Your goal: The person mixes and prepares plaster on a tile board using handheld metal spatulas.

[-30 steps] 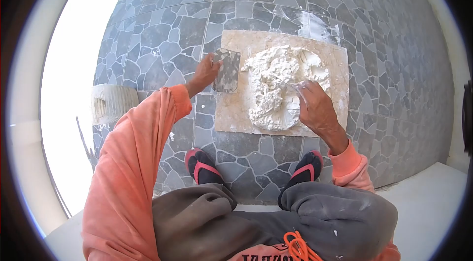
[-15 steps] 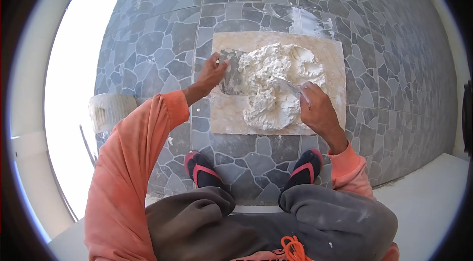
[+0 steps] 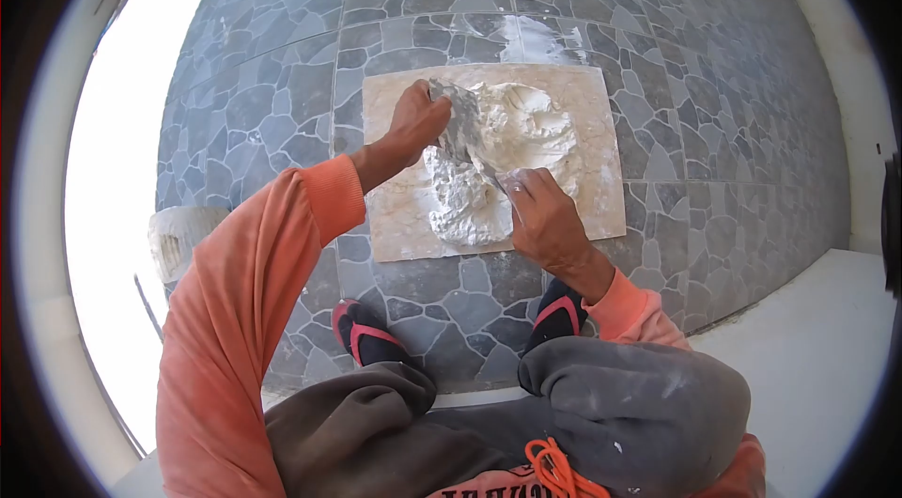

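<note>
A mound of white, paste-like plaster [image 3: 536, 132] is heaped on a square beige tile [image 3: 601, 202]. My left hand [image 3: 416, 125] grips the edge of a flat, plaster-smeared scraper blade [image 3: 458, 120], which is tilted up over the left part of the mound. In my right hand [image 3: 548, 225] is a putty knife [image 3: 491, 177]; its narrow blade points up and left to the lower edge of the scraper blade. The two tools seem to meet there. My right fingers hide the putty knife's handle.
The tile lies on a stone-patterned floor [image 3: 263, 122]. White smears [image 3: 545, 39] mark the floor beyond it. A whitish, smeared container [image 3: 183, 240] stands at the left. My feet in flip-flops [image 3: 366, 334] are just below the tile.
My left hand has lifted the scraper blade off the tile and moved it right, over the plaster. My right hand has brought the putty knife left and slightly down to it.
</note>
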Demonstrator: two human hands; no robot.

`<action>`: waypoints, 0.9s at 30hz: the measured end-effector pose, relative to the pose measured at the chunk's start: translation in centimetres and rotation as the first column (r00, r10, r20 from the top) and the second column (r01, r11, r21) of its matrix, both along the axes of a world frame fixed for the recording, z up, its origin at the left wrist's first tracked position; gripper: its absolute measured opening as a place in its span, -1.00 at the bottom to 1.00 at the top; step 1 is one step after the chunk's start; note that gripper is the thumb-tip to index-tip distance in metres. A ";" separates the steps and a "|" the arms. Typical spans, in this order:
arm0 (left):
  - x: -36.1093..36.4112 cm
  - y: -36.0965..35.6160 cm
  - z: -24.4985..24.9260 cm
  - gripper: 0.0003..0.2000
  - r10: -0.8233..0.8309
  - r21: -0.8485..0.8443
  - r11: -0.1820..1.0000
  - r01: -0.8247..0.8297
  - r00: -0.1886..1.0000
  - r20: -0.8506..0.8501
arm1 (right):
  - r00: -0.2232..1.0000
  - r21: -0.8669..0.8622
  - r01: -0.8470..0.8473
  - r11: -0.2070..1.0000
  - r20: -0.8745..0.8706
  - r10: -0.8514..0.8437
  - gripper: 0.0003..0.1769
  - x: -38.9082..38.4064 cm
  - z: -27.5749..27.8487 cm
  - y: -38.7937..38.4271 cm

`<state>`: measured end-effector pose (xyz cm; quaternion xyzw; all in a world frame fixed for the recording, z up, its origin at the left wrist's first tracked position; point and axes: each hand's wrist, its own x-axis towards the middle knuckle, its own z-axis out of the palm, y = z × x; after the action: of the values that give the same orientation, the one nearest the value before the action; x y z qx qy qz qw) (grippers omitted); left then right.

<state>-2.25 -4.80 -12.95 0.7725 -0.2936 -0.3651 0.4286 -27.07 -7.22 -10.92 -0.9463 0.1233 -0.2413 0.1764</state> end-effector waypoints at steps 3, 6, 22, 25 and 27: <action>-0.5 0.1 2.0 -0.65 -0.013 0.022 1.000 0.015 0.995 -0.097 | 1.000 0.011 0.011 1.000 0.013 -0.011 -0.66 0.4 -0.6 -0.7; -0.4 0.4 3.4 -0.64 -0.061 -0.038 0.998 0.054 0.974 -0.218 | 0.999 -0.006 0.041 0.999 0.026 -0.041 -0.71 1.7 -2.6 -3.8; 6.9 6.8 5.9 -0.55 -0.295 0.233 0.950 0.208 0.845 0.447 | 0.804 -0.419 -0.372 0.828 -0.591 0.062 -0.89 1.5 -3.9 -6.1; 7.5 7.5 4.4 -0.56 -0.347 0.236 0.936 0.261 0.798 0.492 | 0.859 -0.481 -0.282 0.830 -0.512 -0.005 -0.89 2.3 -1.8 -5.6; 7.6 7.8 4.5 -0.62 -0.371 0.236 0.928 0.289 0.769 0.521 | 0.848 -0.454 -0.365 0.813 -0.523 0.089 -0.90 2.3 -5.2 -4.5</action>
<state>5.31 2.99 -8.49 0.8095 -0.5099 -0.2138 0.1973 -24.76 -11.68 -16.10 -0.9943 -0.0277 -0.0012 -0.1031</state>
